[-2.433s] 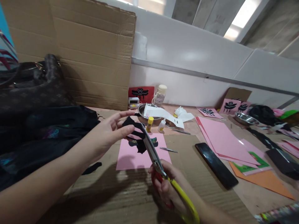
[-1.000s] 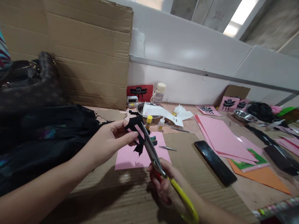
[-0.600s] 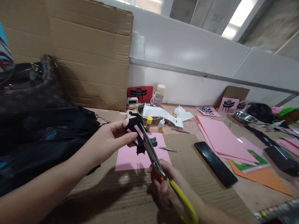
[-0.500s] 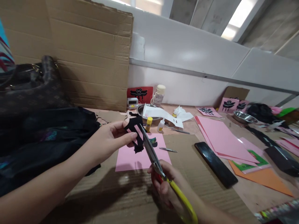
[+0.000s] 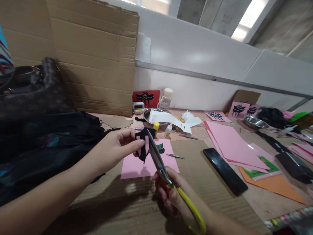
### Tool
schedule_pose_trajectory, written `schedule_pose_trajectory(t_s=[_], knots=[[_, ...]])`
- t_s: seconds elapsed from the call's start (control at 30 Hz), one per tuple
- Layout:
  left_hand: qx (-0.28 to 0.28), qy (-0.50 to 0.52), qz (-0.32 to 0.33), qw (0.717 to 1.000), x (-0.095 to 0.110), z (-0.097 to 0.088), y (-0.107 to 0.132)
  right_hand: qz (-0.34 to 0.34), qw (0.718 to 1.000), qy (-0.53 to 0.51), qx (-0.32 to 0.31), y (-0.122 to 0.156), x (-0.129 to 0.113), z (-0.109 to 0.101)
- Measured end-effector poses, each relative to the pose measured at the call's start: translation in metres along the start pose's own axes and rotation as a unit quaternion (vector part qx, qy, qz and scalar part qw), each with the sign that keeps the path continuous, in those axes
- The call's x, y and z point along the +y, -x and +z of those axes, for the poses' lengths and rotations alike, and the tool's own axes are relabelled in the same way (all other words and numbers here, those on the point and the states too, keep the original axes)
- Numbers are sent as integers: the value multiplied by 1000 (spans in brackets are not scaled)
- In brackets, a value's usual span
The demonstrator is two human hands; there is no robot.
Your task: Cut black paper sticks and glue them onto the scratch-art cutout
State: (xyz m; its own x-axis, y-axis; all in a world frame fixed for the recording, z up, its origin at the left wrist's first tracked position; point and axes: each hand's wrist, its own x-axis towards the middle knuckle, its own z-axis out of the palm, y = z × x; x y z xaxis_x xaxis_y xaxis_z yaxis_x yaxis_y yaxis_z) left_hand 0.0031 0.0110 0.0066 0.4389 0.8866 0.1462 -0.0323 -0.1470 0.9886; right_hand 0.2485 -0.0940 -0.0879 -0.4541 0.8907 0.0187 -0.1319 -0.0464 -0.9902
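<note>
From where I stand, the black piece [image 5: 144, 133] is up in the air over the far left part of the pink sheet [image 5: 130, 169], pinched between the left hand's [image 5: 124, 143] thumb and fingers by its left side. That hand is the nearer; its long axis runs roughly upright, narrow end down toward the sheet's near edge. The right hand [image 5: 171, 189] has its fingers curled round the handles of the scissors [image 5: 158, 162], whose nearly closed blades cross the piece's right side, pointing far-left; whether they grip it, I can't tell.
</note>
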Motion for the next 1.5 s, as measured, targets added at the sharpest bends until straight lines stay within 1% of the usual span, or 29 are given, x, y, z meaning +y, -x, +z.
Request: schedule_pose_trajectory(t_s=[0.17,0.37,0.53,0.7,0.8,0.9,1.03,1.17,1.5], knots=[[-5,2,-9,1000,-5,7,1,-2,1000,-7,-12,-1,-7,1],[5,10,-18,1000,-7,12,3,-21,1000,3,-18,0,-1,0],[-3,17,-22,1000,-6,13,2,-27,1000,-7,-13,-2,-1,1],[-7,27,-21,999,-12,12,0,-28,1000,-11,6,-4,-3,4],[-4,33,-21,999,-14,11,0,-15,1000,-11,16,-3,-3,4],[-6,34,-19,999,-12,10,1,-1,1000,-13,27,-2,0,4],[-16,39,-15,999,-8,9,2,-8,999,-26,41,-3,3,4],[-20,38,-15,999,-7,7,2,4,998,-24,50,-4,3,4],[-21,23,-14,999,-7,2,0,-16,998,-51,28,-2,2,6]])
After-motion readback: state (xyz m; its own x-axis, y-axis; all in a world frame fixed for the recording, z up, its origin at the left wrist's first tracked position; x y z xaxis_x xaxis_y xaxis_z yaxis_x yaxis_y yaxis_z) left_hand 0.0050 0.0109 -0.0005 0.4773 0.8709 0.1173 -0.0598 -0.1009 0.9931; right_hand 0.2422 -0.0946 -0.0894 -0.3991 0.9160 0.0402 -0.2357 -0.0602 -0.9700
